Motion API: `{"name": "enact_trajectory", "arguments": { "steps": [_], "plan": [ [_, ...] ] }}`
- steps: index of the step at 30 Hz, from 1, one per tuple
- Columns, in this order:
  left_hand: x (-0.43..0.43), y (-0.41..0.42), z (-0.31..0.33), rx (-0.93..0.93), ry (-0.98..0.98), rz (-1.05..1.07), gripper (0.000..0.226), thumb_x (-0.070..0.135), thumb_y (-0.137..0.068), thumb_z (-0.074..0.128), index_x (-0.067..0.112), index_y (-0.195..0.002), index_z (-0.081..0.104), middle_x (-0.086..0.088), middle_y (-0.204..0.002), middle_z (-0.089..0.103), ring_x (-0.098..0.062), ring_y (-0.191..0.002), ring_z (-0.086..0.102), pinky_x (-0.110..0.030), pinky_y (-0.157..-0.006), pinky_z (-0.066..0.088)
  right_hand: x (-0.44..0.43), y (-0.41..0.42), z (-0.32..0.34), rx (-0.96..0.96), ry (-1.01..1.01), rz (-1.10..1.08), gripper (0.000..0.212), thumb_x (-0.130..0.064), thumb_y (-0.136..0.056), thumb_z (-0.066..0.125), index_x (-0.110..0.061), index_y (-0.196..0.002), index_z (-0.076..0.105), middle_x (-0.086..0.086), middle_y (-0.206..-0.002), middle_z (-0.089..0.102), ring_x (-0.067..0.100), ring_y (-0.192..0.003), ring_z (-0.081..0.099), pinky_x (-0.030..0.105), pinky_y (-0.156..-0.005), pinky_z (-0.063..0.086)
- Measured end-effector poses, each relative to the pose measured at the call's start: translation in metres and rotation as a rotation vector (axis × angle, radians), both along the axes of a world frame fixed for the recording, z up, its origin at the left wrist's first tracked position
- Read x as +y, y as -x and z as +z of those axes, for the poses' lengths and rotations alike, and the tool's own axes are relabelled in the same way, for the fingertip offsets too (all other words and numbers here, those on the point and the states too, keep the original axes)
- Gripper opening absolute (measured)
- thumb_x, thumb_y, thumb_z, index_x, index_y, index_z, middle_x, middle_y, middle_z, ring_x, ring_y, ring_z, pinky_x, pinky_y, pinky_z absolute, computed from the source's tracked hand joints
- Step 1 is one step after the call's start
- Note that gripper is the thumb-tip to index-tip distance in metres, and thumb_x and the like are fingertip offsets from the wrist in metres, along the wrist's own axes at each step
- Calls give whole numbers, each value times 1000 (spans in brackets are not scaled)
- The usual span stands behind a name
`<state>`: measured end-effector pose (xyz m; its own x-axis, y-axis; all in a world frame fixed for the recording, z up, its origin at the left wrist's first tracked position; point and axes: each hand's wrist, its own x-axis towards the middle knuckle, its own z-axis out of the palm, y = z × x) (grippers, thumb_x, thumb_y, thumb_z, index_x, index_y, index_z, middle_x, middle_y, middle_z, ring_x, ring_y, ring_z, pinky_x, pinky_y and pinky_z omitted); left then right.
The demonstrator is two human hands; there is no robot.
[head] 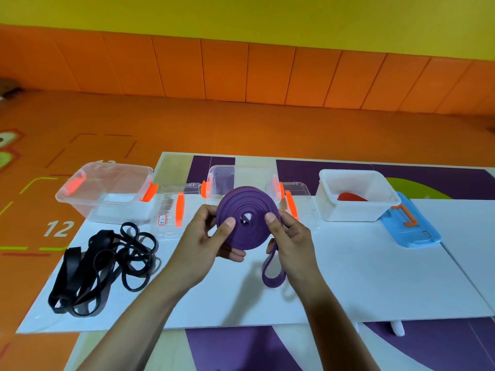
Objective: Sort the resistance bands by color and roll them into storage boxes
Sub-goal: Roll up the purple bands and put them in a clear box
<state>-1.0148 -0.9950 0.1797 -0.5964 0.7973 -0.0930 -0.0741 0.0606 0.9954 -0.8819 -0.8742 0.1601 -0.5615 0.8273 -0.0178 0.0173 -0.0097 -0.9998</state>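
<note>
Facing the camera with its flat spiral side, the purple rubber resistance band coil (249, 207) was held above the white tabletop (348, 277), left hand (211, 236) and right hand (289, 236) each pinching an edge between thumb and curled fingers; its unrolled loop end (270, 274) hung straight down below the right hand

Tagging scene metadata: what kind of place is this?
Probably a children's play or activity room: padded-looking orange wall panels, an orange floor mat printed with numbers, and a low white table set on it.
</note>
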Motion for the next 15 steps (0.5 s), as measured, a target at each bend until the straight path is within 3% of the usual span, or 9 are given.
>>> {"name": "enact_trajectory", "arguments": {
  "steps": [4, 6, 9, 12, 15],
  "plan": [
    [0, -4, -2, -151, 139, -118, 25, 22, -104, 56, 2, -117, 50, -23, -113, 64, -46, -75, 74, -48, -63, 63, 7, -7, -3, -30, 3, 4, 16, -29, -99, 64, -19, -102, 76, -3, -76, 71, 11, -58, 55, 21, -57, 49],
    [-3, 8, 0, 12, 247, -159, 32, 33, -102, 59, 3, -110, 58, -16, -109, 64, -40, -72, 74, -49, -63, 63, 10, -13, -5, -35, 37, 26, 16, -28, -97, 67, -18, -101, 78, 0, -80, 75, 15, -63, 61, 26, -60, 52],
    [-6, 24, 7, 185, 237, -149, 21, 38, -97, 64, 21, -111, 65, -2, -100, 68, -36, -62, 70, -42, -59, 60, 13, -18, -6, -76, 56, 112, 16, -29, -94, 70, -17, -98, 80, 7, -89, 79, 30, -80, 73, 41, -74, 58],
    [-7, 29, 7, 239, 239, -302, 18, 33, -96, 68, 20, -108, 69, -3, -95, 73, -32, -54, 65, -37, -53, 56, 7, -13, -7, -85, 61, 204, 15, -27, -93, 71, -16, -95, 81, 9, -90, 79, 23, -82, 74, 39, -76, 57],
    [-8, 32, -2, 263, 224, -275, 16, 29, -97, 68, 14, -103, 69, -2, -93, 74, -29, -50, 65, -38, -52, 57, 2, -5, -6, -88, 78, 171, 16, -27, -93, 72, -14, -97, 80, 8, -91, 79, 23, -84, 75, 36, -75, 59]
  ]
}}
